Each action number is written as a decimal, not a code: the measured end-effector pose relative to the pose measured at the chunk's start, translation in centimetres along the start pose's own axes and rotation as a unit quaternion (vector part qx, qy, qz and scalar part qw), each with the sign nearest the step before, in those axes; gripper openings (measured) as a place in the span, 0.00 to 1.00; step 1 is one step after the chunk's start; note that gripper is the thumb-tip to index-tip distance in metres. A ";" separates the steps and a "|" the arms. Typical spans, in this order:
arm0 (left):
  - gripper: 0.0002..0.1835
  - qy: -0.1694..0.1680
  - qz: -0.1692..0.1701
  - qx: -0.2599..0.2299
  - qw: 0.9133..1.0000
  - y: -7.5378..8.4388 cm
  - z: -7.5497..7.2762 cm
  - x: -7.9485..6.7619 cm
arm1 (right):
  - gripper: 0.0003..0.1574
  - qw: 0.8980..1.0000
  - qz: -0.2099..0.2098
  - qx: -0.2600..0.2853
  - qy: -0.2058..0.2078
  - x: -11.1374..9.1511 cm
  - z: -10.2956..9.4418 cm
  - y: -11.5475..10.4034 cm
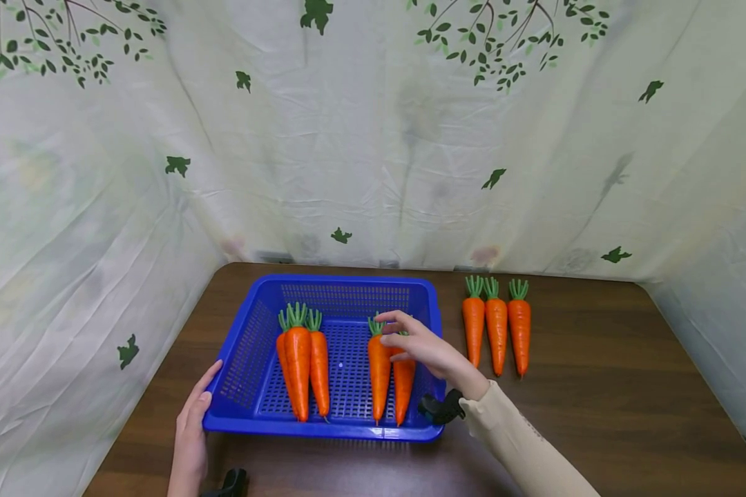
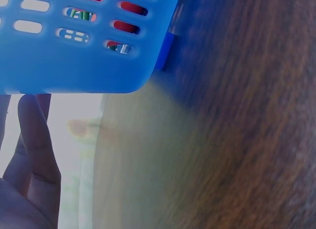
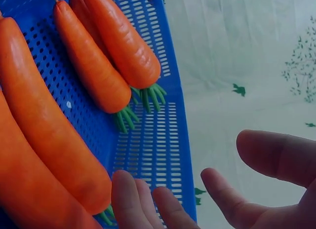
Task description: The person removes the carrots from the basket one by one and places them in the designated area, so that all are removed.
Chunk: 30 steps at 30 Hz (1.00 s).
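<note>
At the lower left of the frame, your left hand [image 1: 191,421] rests against the outer side of the blue basket [image 1: 323,429], presumably to steady it. The fingertips meet the rim; you cannot be passed as gripping it, since the pictures do not settle whether the fingers curl over it.

The basket sits left of centre on the tabletop [image 1: 597,386], open side up, so its contents lie within reach. Your right hand [image 1: 423,342] hangs over its right part, fingers spread wide with nothing between them. Contact with the carrots below cannot be confirmed.

Inside are two separate groups: a bunch of three carrots [image 1: 297,366] in the left half, one lying partly over its neighbours, and a pair of carrots [image 1: 379,373] at the right, partly covered by your hand. All have their greens towards the far wall, which suggests deliberate alignment.

Right of the basket, three loose carrots [image 1: 496,331] lie side by side on the tabletop, greens also away from you, conveniently near your right arm. Behind everything hangs a pale leaf-patterned curtain [image 1: 373,138].
</note>
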<state>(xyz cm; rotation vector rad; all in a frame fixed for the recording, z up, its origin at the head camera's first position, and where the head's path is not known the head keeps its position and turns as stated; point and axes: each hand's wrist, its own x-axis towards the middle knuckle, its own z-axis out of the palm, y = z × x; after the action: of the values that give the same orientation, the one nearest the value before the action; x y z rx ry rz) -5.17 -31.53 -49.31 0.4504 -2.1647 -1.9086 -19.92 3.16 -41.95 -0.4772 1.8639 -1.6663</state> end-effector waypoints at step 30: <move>0.25 0.001 -0.005 -0.006 1.000 0.1 0.0 0.0 | 0.25 0.994 0.061 -0.075 0.045 3.2 0.4 0.1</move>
<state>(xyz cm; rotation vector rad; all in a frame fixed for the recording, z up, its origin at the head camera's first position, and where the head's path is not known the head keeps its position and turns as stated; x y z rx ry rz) -5.17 -31.46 -49.23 0.4626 -2.1534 -1.9239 -22.09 0.93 -42.63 -0.3462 2.0521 -1.4968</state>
